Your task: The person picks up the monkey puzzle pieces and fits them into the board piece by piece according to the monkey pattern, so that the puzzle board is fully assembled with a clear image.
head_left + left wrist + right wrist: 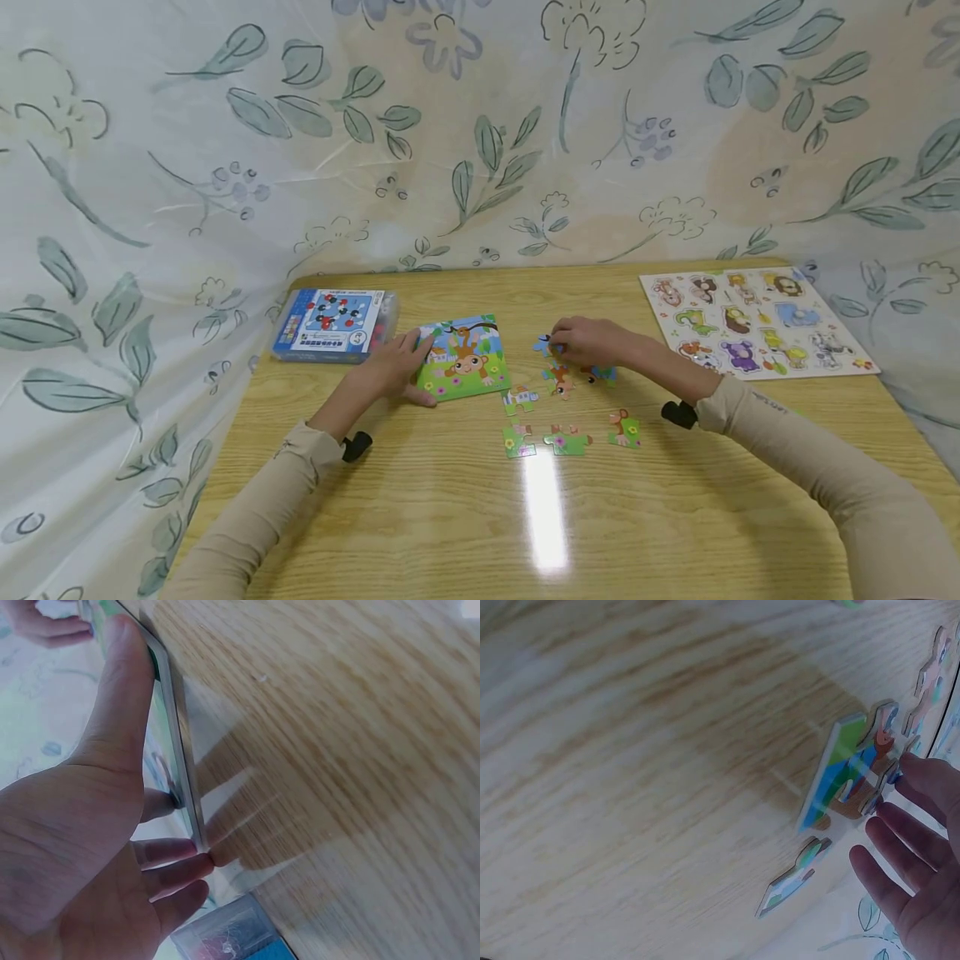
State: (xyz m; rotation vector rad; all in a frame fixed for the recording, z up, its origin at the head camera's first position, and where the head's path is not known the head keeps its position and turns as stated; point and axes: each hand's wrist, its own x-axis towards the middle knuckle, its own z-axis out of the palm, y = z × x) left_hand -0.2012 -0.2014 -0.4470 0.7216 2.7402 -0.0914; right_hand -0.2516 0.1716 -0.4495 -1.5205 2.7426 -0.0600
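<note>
**Right hand (588,340) on a blue piece (541,343), beside the monkey board (467,358)**

Nearest on the surface (420,517), to the right of the board and nearer than it, lie a corner piece (517,443), a wide piece (570,442) and a green piece (625,428). Slightly farther, a house piece (519,400) sits at the board's near right corner; right of that, apart from the board, are an orange piece (558,382) and, partly under the wrist, a dark piece (602,375).

The left hand (393,367) lies at the board's left side, fingers spread and relaxed, thumb over its near left corner. Right of the board, the other hand's thumb and index appear closed on the blue piece, the remaining fingers loose.

I judge the step in hand is picking out or turning this piece; the next move calls for a steady pinch and a look at the board's picture.

Beyond the board's left side stands a box (333,325); well to its right, an animal sheet (757,321). A curtain (480,150) hangs behind.
</note>
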